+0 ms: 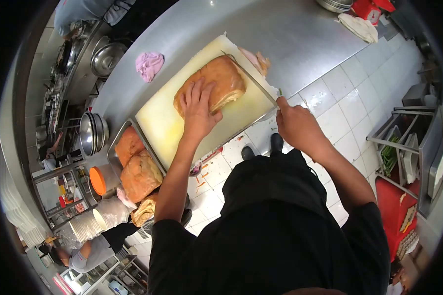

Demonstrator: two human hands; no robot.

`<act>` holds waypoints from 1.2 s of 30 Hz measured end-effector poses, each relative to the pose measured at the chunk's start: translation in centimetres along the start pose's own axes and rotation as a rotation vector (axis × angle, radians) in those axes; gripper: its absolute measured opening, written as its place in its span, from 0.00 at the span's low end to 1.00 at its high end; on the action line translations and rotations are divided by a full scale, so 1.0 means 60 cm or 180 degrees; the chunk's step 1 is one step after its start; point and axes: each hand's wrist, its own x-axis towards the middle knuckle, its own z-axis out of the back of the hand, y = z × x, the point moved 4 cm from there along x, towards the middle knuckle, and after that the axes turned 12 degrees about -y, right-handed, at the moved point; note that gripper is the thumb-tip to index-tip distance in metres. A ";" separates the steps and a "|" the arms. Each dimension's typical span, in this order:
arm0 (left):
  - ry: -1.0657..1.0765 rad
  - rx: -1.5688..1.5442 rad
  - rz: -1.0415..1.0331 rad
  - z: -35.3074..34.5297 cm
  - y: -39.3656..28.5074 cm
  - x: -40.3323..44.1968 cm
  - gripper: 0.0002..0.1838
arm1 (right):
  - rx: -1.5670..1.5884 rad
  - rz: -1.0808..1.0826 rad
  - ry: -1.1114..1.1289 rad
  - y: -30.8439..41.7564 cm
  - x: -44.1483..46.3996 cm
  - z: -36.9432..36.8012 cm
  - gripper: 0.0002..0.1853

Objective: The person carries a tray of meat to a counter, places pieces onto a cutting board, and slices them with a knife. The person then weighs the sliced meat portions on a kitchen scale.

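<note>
A thick slab of roasted pork belly (225,73) with brown skin lies on the white cutting board (157,115). My left hand (199,105) rests flat on its skin, fingers spread. In my right hand (299,123), closed round the handle at the board's right edge, is a long knife (257,81). Its thin blade runs up and left beside the slab's right end; I cannot tell whether it touches the meat. A few pale scraps of meat (255,60) lie beyond the blade. Left of the board, a metal tray (114,156) holds more brown slabs (140,172).
A pink cloth (149,65) lies on the steel table (197,24) behind the board. Metal bowls (91,133) and an orange-lidded tub (98,180) stand at left. A red scale (368,11) sits far right. Other people work at upper left and lower left. Scraps dot the tiled floor (216,169).
</note>
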 end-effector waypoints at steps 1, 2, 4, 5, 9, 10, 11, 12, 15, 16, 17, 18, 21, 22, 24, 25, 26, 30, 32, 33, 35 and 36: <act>-0.0194 -0.0155 -0.0016 0.004 0.000 0.012 0.35 | 0.0009 -0.0027 -0.0010 0.005 -0.001 0.000 0.11; -0.0372 -0.0315 -0.0023 0.005 0.000 0.024 0.31 | 0.0017 -0.0062 -0.0004 0.010 -0.004 -0.001 0.11; -0.0710 -0.0523 0.0113 -0.004 0.002 0.050 0.23 | 0.0027 -0.0077 -0.0014 0.013 -0.007 -0.005 0.10; -0.0865 -0.0574 0.0251 -0.017 0.003 0.068 0.19 | 0.0029 -0.0064 -0.0030 0.014 -0.007 -0.010 0.10; -0.1203 -0.0366 0.0158 -0.062 -0.006 0.097 0.13 | 0.0054 -0.0037 -0.0053 0.029 -0.014 -0.009 0.09; -0.1258 -0.0380 0.0187 -0.065 -0.006 0.100 0.13 | 0.0048 -0.0003 -0.0076 0.031 -0.014 -0.008 0.08; -0.1299 -0.0397 0.0221 -0.068 -0.005 0.099 0.13 | 0.0043 0.0020 -0.0088 0.033 -0.016 -0.009 0.08; -0.1339 -0.0412 0.0262 -0.069 -0.005 0.094 0.13 | 0.0037 0.0047 -0.0094 0.035 -0.019 -0.010 0.08; -0.1379 -0.0279 0.0288 -0.070 -0.008 0.094 0.14 | -0.0100 -0.0012 -0.0081 0.039 -0.019 -0.016 0.08; -0.1403 -0.0239 0.0278 -0.072 -0.009 0.096 0.14 | -0.0133 -0.0041 -0.0046 0.041 -0.017 -0.015 0.08; -0.1417 -0.0193 0.0269 -0.072 -0.008 0.096 0.14 | -0.0159 -0.0074 -0.0005 0.045 -0.015 -0.015 0.08; -0.1419 -0.0148 0.0259 -0.074 -0.008 0.094 0.15 | -0.0180 -0.0115 0.0043 0.049 -0.014 -0.017 0.08; -0.1347 0.0012 0.0265 -0.068 -0.012 0.094 0.15 | -0.0313 -0.0075 0.0036 0.051 0.002 -0.021 0.09; -0.1322 -0.0027 0.0268 -0.068 -0.013 0.098 0.15 | -0.0353 -0.0065 0.0039 0.054 0.011 -0.018 0.10; -0.1231 -0.0094 0.0285 -0.067 -0.013 0.095 0.16 | -0.0411 -0.0060 0.0082 0.062 0.028 -0.013 0.12; -0.1207 -0.0094 0.0318 -0.068 -0.012 0.092 0.16 | -0.0470 0.0131 0.0064 0.063 0.039 -0.010 0.12; -0.1197 -0.0095 0.0329 -0.069 -0.011 0.094 0.16 | -0.0372 0.0061 0.0202 0.065 0.053 -0.010 0.12; -0.1449 -0.0036 0.0181 -0.077 -0.012 0.095 0.15 | 0.0002 -0.0255 0.0536 0.084 0.092 -0.019 0.11; -0.1559 0.0014 0.0196 -0.079 -0.013 0.100 0.15 | 0.0181 -0.0565 0.0731 0.090 0.101 -0.017 0.11; -0.1593 0.0050 0.0210 -0.080 -0.013 0.096 0.14 | 0.0131 -0.0424 0.0667 0.083 0.098 -0.020 0.11; -0.1488 0.0061 0.0230 -0.078 -0.016 0.096 0.14 | 0.0126 -0.0676 0.0734 0.090 0.071 0.003 0.11; -0.1432 0.0067 0.0248 -0.077 -0.015 0.096 0.14 | 0.0120 -0.0801 0.0776 0.091 0.056 0.010 0.11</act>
